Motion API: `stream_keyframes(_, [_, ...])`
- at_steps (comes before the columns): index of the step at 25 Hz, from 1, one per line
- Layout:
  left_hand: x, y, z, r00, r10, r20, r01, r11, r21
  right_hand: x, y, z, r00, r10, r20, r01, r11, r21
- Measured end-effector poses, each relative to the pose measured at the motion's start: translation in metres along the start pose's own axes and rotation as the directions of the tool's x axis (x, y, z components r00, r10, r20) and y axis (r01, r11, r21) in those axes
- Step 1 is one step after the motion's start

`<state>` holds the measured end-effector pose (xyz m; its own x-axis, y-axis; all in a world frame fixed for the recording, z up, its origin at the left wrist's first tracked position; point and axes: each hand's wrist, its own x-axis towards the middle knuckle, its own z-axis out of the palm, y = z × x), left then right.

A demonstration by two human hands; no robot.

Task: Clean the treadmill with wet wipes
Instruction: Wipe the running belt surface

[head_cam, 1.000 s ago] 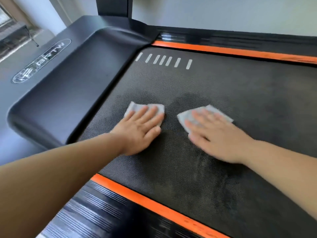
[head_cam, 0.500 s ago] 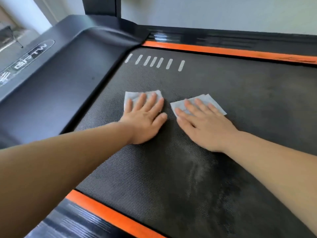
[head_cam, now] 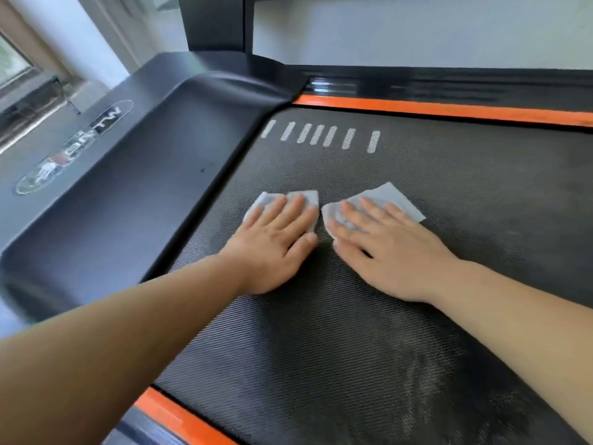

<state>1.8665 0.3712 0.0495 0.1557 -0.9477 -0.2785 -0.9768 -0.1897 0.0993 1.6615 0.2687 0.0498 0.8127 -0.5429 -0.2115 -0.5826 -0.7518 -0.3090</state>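
Note:
The treadmill's black textured belt (head_cam: 417, 194) fills most of the view, framed by orange strips. My left hand (head_cam: 276, 242) lies flat with straight fingers and presses a white wet wipe (head_cam: 266, 200) onto the belt. Beside it, my right hand (head_cam: 382, 245) presses a second white wipe (head_cam: 394, 197) flat in the same way. The two wipes nearly touch at their inner edges. Most of each wipe is hidden under the fingers.
The smooth black motor cover (head_cam: 134, 187) with a logo badge (head_cam: 73, 146) rises at the left of the belt. A black upright post (head_cam: 215, 24) stands at the back, against a pale wall. White dash marks (head_cam: 321, 136) lie beyond the wipes. A window (head_cam: 12, 65) shows far left.
Both hands have slid their wipes forward along the belt and closer together. The gap between the wipes has shrunk to almost nothing.

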Motion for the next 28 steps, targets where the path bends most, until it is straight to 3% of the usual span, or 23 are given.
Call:
stream_keyframes(2, [-0.005,-0.025,-0.002,0.976,-0.217,-0.018,0.216,0.975,-0.051,0.007,-0.01,0.003,0.994,0.109,0.008,-0.109,0.994,0.017])
stream_keyframes(4, [-0.025,-0.025,0.008,0.962,-0.272,-0.01,0.27,0.958,-0.1,0.008,-0.036,0.01,0.992,0.127,-0.002,-0.127,0.992,0.005])
stream_keyframes(7, [-0.079,-0.019,0.025,0.983,-0.183,0.012,0.183,0.98,-0.079,-0.01,-0.086,0.027,0.987,-0.157,0.027,0.157,0.987,0.014])
stream_keyframes(9, [-0.09,-0.046,0.02,0.982,-0.187,0.001,0.187,0.982,-0.033,-0.016,-0.095,0.028,0.965,-0.249,0.084,0.25,0.968,-0.002])
stream_keyframes(13, [-0.066,-0.068,0.006,0.932,-0.361,-0.01,0.36,0.931,-0.065,0.008,-0.07,0.011,0.993,-0.059,0.098,0.055,0.998,0.042])
stream_keyframes(18, [-0.074,-0.035,0.014,0.993,-0.115,0.002,0.115,0.993,-0.03,0.017,-0.049,0.01,0.983,0.179,-0.028,-0.18,0.984,-0.004])
stream_keyframes(22, [-0.017,-0.044,-0.005,0.972,-0.233,-0.016,0.233,0.972,-0.02,0.016,-0.052,0.013,0.977,0.206,-0.052,-0.206,0.979,0.005])
stream_keyframes(26, [0.012,-0.015,-0.009,0.998,0.052,0.037,-0.055,0.996,0.074,0.03,-0.017,-0.003,0.976,0.217,0.0,-0.216,0.976,0.012])
stream_keyframes(28, [0.041,-0.032,-0.026,0.999,-0.023,0.033,0.021,0.999,0.05,0.043,0.001,-0.013,0.962,0.272,0.022,-0.273,0.962,0.023])
